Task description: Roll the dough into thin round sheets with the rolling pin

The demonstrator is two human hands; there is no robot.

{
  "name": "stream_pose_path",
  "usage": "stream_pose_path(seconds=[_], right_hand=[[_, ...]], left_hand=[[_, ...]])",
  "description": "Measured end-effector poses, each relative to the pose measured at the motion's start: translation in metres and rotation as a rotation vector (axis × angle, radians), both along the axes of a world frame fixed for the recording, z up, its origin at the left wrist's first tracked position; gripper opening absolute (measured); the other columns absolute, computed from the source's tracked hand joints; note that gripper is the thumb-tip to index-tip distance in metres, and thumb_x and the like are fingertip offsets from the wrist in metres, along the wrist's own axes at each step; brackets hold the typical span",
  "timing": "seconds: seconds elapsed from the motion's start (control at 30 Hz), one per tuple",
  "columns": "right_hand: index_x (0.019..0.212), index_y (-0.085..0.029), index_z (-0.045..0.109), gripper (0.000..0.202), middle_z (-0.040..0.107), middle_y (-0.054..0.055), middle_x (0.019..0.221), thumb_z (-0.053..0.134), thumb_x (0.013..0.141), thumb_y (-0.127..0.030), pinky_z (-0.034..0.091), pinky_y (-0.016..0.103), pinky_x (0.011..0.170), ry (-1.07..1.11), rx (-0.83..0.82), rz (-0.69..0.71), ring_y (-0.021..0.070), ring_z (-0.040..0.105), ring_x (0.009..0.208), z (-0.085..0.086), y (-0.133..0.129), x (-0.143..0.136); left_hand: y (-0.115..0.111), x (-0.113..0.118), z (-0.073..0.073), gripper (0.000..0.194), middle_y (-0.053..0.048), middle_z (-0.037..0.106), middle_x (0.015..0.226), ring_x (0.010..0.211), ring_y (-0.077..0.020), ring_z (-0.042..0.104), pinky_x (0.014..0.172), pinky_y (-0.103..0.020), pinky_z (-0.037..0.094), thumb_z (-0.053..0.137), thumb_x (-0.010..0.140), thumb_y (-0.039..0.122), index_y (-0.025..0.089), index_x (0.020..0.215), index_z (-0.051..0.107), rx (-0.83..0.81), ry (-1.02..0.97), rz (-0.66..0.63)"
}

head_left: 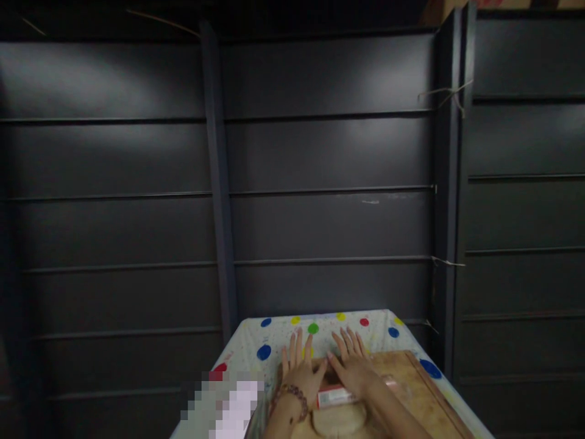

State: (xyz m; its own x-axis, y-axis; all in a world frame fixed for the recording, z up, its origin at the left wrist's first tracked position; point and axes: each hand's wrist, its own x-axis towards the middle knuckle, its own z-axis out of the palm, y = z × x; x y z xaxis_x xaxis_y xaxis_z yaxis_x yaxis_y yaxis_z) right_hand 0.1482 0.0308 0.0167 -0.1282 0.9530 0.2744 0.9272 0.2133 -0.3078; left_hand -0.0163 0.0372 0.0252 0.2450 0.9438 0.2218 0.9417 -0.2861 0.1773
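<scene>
My left hand [302, 373], with a beaded bracelet [297, 396] at the wrist, is held with its fingers spread over the far left part of a wooden board [423, 396]. Beside it my right hand [354, 363] is also spread, the two thumbs almost meeting. Neither hand holds anything. Just below the hands lies a small white and red box [336, 396]. Nearer to me on the board is a pale, rounded piece [339, 421]. Partly behind my right forearm is a clear, pinkish item [397, 387], too blurred to make out.
The table has a white cloth [283, 329] with coloured dots. A pixelated patch covers something at its left side. Dark metal shelving or panelling [329, 225] stands behind the table, with thin ties on the right post [452, 183]. A cardboard box [503, 5] shows at the top right.
</scene>
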Motion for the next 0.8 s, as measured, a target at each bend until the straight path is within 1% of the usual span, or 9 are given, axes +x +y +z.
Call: stream_pose_path(seconds=[0.07,0.17,0.23,0.3,0.4,0.5,0.57,0.67,0.8], right_hand=[[0.151,-0.013,0.033,0.072,0.026,0.01,0.159,0.016,0.099,-0.06,0.006,0.047,0.121,-0.011,0.011,0.016,0.0256,0.008,0.149,0.0,-0.006,-0.001],[0.151,-0.017,0.035,0.07,0.027,0.008,0.159,0.017,0.099,-0.061,0.006,0.047,0.121,0.0,0.038,0.098,0.0257,0.01,0.148,-0.001,-0.032,0.001],[0.15,-0.022,0.037,0.066,0.026,0.005,0.16,0.018,0.099,-0.06,0.007,0.049,0.121,0.035,0.04,0.15,0.0258,0.009,0.148,0.0,-0.051,0.005],[0.151,-0.025,0.034,0.063,0.024,0.003,0.161,0.02,0.1,-0.059,0.011,0.049,0.121,0.082,0.014,0.202,0.0255,0.009,0.149,0.004,-0.068,0.01],[0.152,-0.029,0.032,0.058,0.028,0.002,0.159,0.028,0.1,-0.055,0.015,0.049,0.12,0.14,0.021,0.264,0.0252,0.014,0.148,0.014,-0.084,0.018],[0.149,-0.035,0.038,0.051,0.036,-0.001,0.156,0.036,0.1,-0.049,0.019,0.046,0.12,0.103,0.073,0.367,0.024,0.025,0.145,0.025,-0.094,0.023],[0.147,-0.038,0.04,0.049,0.04,-0.002,0.153,0.04,0.099,-0.048,0.023,0.044,0.119,0.028,0.049,0.4,0.0236,0.032,0.142,0.026,-0.098,0.026],[0.148,-0.037,0.037,0.053,0.042,-0.002,0.151,0.043,0.098,-0.052,0.029,0.045,0.116,-0.079,0.031,0.333,0.0255,0.039,0.138,0.021,-0.101,0.036],[0.149,-0.034,0.036,0.051,0.045,0.0,0.149,0.038,0.1,-0.048,0.033,0.043,0.113,-0.187,0.206,0.265,0.0249,0.043,0.136,0.013,-0.099,0.066]], left_hand=[[-0.004,-0.001,-0.001,0.063,-0.006,0.025,0.161,0.15,-0.0315,0.009,0.12,-0.057,0.006,0.029,0.095,0.053,0.021,0.146,0.045,0.006,0.001,0.009],[-0.021,-0.004,-0.006,0.069,-0.01,0.023,0.161,0.149,-0.0301,0.013,0.121,-0.055,0.008,0.031,0.094,0.054,0.016,0.152,0.032,0.042,0.015,-0.024],[-0.034,-0.007,-0.01,0.069,-0.007,0.02,0.162,0.15,-0.029,0.012,0.122,-0.054,0.007,0.035,0.093,0.057,0.021,0.152,0.032,0.056,0.002,-0.09],[-0.045,-0.01,-0.011,0.068,-0.003,0.018,0.162,0.15,-0.0288,0.01,0.122,-0.054,0.006,0.039,0.091,0.058,0.026,0.152,0.033,0.06,-0.029,-0.136],[-0.052,-0.013,-0.012,0.068,-0.001,0.016,0.162,0.15,-0.0301,0.01,0.122,-0.055,0.004,0.041,0.091,0.059,0.028,0.151,0.036,0.069,-0.063,-0.151],[-0.049,-0.015,-0.015,0.069,-0.003,0.018,0.162,0.149,-0.0305,0.012,0.122,-0.057,0.003,0.037,0.092,0.062,0.027,0.152,0.033,0.059,-0.054,-0.151],[-0.044,-0.016,-0.018,0.07,-0.005,0.02,0.162,0.149,-0.03,0.013,0.122,-0.057,0.004,0.034,0.093,0.062,0.024,0.152,0.032,0.037,-0.038,-0.127],[-0.034,-0.016,-0.024,0.07,-0.005,0.019,0.162,0.15,-0.0284,0.012,0.122,-0.055,0.004,0.03,0.094,0.063,0.023,0.151,0.035,0.037,-0.026,-0.104],[-0.024,-0.014,-0.027,0.073,-0.006,0.017,0.163,0.15,-0.0298,0.009,0.121,-0.056,0.003,0.032,0.092,0.065,0.022,0.151,0.035,0.005,-0.024,-0.072]])
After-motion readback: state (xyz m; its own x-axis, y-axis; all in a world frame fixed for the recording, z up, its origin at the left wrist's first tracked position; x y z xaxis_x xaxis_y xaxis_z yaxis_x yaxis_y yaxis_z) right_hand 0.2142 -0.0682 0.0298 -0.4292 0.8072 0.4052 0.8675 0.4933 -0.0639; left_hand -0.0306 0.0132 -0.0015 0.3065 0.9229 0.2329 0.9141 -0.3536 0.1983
